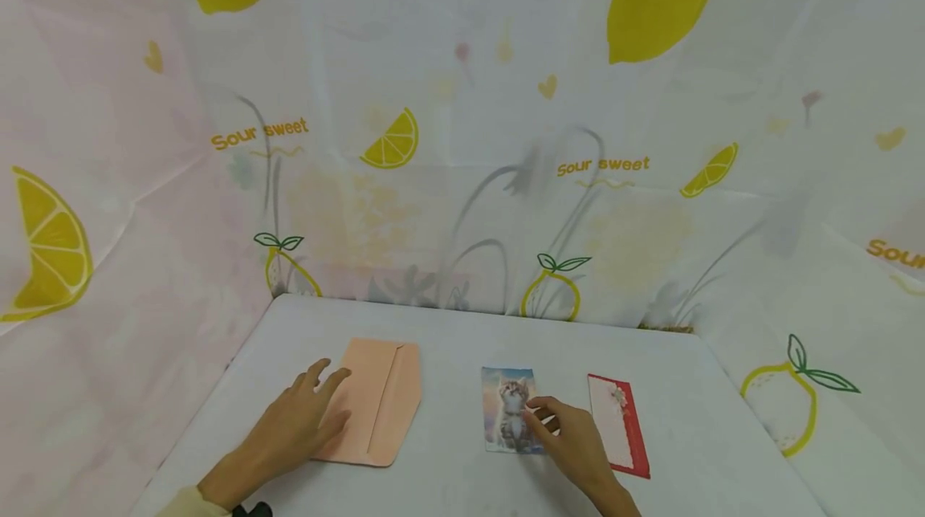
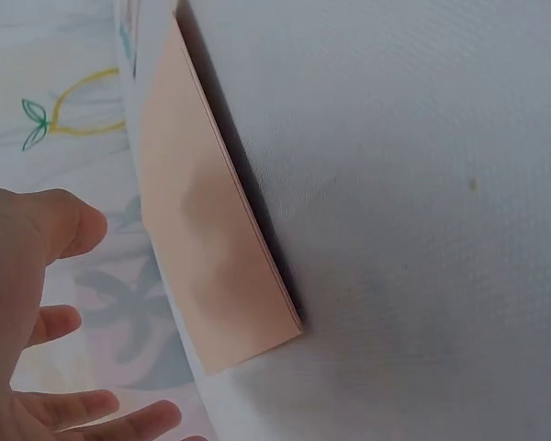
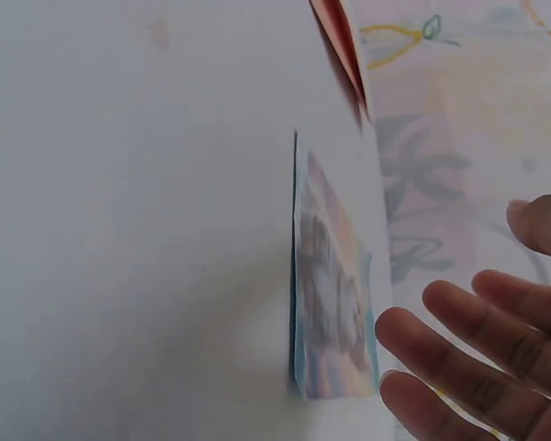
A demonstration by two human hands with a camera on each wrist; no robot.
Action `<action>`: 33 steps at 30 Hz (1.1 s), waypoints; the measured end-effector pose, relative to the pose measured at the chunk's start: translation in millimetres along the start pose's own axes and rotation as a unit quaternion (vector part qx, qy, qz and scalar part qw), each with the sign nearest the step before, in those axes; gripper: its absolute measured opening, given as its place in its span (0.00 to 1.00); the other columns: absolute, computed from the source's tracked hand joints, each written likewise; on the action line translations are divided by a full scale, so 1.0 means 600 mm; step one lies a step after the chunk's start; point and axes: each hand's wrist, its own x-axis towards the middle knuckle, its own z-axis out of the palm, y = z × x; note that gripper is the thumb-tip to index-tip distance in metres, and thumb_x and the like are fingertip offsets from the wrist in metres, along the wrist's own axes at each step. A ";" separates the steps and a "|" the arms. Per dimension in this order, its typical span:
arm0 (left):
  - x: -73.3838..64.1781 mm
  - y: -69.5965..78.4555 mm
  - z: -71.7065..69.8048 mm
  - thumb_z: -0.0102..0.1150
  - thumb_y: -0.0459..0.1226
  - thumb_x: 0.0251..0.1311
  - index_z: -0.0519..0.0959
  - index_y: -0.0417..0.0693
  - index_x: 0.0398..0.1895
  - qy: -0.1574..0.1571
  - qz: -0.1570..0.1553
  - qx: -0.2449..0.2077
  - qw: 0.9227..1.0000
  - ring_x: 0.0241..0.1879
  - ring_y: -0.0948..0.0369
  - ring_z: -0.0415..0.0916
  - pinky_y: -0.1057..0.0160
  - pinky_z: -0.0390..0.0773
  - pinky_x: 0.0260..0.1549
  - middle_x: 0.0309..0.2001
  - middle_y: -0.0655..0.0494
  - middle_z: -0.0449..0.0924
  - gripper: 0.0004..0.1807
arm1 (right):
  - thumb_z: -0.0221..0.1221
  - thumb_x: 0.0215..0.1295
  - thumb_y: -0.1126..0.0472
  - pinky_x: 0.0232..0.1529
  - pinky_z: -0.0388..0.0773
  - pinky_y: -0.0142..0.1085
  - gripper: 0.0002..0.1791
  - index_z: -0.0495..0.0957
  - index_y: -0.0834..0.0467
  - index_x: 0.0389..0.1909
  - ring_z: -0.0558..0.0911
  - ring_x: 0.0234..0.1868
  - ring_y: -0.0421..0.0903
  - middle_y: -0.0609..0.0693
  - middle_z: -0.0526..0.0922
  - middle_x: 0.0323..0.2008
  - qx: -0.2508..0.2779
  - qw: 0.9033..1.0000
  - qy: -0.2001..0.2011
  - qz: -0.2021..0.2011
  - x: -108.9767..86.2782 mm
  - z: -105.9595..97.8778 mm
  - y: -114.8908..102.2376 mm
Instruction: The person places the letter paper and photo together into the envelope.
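A peach envelope (image 1: 368,396) lies on the table with its pointed flap to the right. Over its left side hovers my left hand (image 1: 292,421), fingers apart and loosely bent, holding nothing. In the left wrist view a gap shows between that hand (image 2: 37,331) and the envelope (image 2: 211,239). A kitten picture card (image 1: 507,396) lies to the right of the envelope. My right hand (image 1: 571,441) is over the card's right edge with loosely bent fingers. The right wrist view shows this hand (image 3: 496,340) apart from the card (image 3: 331,303), with nothing in its grasp.
A red-bordered card (image 1: 614,421) with a pale panel and flowers lies right of the kitten card, partly behind my right hand. The white table (image 1: 448,348) ends at a lemon-printed sheet (image 1: 462,204) that hangs at the back and both sides.
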 end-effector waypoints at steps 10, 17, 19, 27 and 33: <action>0.002 0.005 0.021 0.74 0.47 0.59 0.75 0.46 0.64 -0.003 0.018 0.012 1.000 0.49 0.39 0.78 0.42 0.81 0.37 0.63 0.31 0.71 0.32 | 0.65 0.71 0.49 0.31 0.79 0.31 0.14 0.86 0.55 0.46 0.81 0.27 0.32 0.41 0.88 0.31 0.036 0.997 -0.022 -0.057 0.020 0.044 -0.030; 0.007 0.013 0.022 0.73 0.48 0.59 0.75 0.48 0.64 -0.012 0.013 0.010 1.000 0.51 0.37 0.76 0.40 0.80 0.38 0.62 0.31 0.71 0.31 | 0.64 0.72 0.50 0.29 0.79 0.31 0.17 0.86 0.60 0.48 0.82 0.27 0.33 0.44 0.88 0.31 0.055 0.992 -0.050 -0.100 0.035 0.086 -0.057; 0.008 0.014 0.023 0.73 0.48 0.59 0.75 0.49 0.64 -0.017 0.011 0.006 1.000 0.51 0.37 0.76 0.40 0.79 0.38 0.62 0.32 0.71 0.31 | 0.65 0.71 0.50 0.28 0.78 0.30 0.18 0.86 0.61 0.48 0.82 0.26 0.33 0.45 0.88 0.32 0.056 0.991 -0.059 -0.108 0.039 0.099 -0.063; 0.009 0.021 0.027 0.69 0.53 0.63 0.72 0.56 0.70 -0.058 -0.022 -0.039 0.997 0.51 0.37 0.75 0.38 0.78 0.37 0.66 0.30 0.66 0.34 | 0.67 0.69 0.51 0.24 0.76 0.28 0.17 0.85 0.61 0.49 0.79 0.23 0.30 0.45 0.87 0.32 0.079 0.987 -0.097 -0.103 0.049 0.142 -0.080; 0.013 0.022 0.037 0.69 0.54 0.63 0.71 0.57 0.71 -0.049 -0.011 -0.021 0.998 0.52 0.36 0.73 0.38 0.77 0.39 0.66 0.28 0.65 0.35 | 0.68 0.68 0.49 0.24 0.75 0.29 0.19 0.85 0.58 0.51 0.77 0.23 0.30 0.41 0.85 0.31 0.079 0.986 -0.118 -0.085 0.057 0.163 -0.091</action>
